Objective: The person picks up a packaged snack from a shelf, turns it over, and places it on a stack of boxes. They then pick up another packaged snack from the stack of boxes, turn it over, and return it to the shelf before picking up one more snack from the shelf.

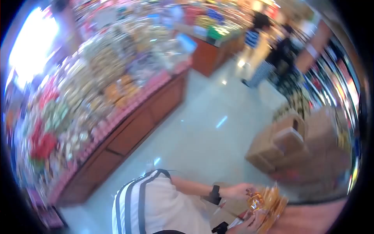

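Observation:
At the lower right, my left hand (237, 191) reaches out from a white sleeve with dark stripes, a black band on its wrist. Its fingers are closed on the upper edge of a shiny orange-gold packet (256, 201). Below it, my right hand (251, 223), with a black band (220, 228) behind it, grips the lower side of the same packet. A crinkly, clear plastic bag with orange contents (276, 206) lies right against the packet and my fingers. Blur hides what the packet holds. Beneath my forearms shows part of a brown cardboard box (223, 212).
A long wooden display counter (132, 132) heaped with bagged goods (105, 58) runs along the left. Stacked cardboard boxes (284, 144) stand at right, above a pinkish surface (315, 218). Two people (274, 54) are farther down the shiny aisle floor (198, 132), near another counter (208, 56).

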Demonstrator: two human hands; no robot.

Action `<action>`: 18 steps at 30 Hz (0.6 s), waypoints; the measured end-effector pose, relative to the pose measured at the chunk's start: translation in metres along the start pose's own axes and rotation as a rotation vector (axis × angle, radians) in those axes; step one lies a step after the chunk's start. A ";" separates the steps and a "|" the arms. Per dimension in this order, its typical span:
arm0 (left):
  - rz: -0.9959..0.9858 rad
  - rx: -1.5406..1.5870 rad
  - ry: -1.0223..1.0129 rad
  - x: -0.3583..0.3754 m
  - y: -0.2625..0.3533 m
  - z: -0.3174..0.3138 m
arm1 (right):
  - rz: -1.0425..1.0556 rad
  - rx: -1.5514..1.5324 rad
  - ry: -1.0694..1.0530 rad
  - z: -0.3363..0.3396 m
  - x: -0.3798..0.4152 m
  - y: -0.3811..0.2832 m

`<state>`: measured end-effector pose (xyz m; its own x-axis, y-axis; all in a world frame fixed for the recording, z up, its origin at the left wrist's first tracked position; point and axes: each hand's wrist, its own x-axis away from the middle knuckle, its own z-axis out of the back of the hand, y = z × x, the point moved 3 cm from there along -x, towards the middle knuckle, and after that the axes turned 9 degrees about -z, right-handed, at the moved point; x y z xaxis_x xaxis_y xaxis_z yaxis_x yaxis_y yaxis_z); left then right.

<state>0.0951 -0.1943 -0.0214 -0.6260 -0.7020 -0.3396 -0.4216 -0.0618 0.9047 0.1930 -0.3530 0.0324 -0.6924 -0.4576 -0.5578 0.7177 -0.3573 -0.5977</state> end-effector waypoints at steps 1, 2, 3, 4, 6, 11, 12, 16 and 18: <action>-0.044 0.005 0.020 0.000 0.008 0.021 | 0.131 0.090 -0.041 -0.002 -0.001 -0.031; -0.060 -0.062 0.063 0.000 0.017 0.053 | 0.260 0.185 -0.065 -0.015 -0.003 -0.056; -0.064 -0.120 0.095 0.008 0.037 0.089 | 0.104 -0.079 -0.227 -0.038 -0.005 -0.070; -0.054 -0.176 0.122 0.022 0.057 0.121 | -0.070 -0.327 -0.403 -0.067 0.000 -0.084; -0.184 -0.278 0.300 0.054 0.113 0.179 | -0.176 -0.548 -0.680 -0.094 0.017 -0.139; -0.149 -0.436 0.681 0.155 0.215 0.279 | 0.026 -0.654 -1.025 -0.150 0.073 -0.285; -0.163 -0.451 0.719 0.173 0.225 0.293 | 0.057 -0.650 -1.080 -0.158 0.084 -0.307; -0.127 -0.454 0.844 0.235 0.240 0.363 | -0.060 -0.577 -1.270 -0.205 0.136 -0.357; -0.062 -0.421 0.902 0.266 0.244 0.387 | -0.014 -0.527 -1.307 -0.225 0.162 -0.379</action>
<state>-0.4287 -0.1215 0.0098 0.1960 -0.9545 -0.2248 -0.0605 -0.2406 0.9687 -0.2080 -0.1086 0.0393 0.0776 -0.9755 0.2060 0.3984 -0.1590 -0.9033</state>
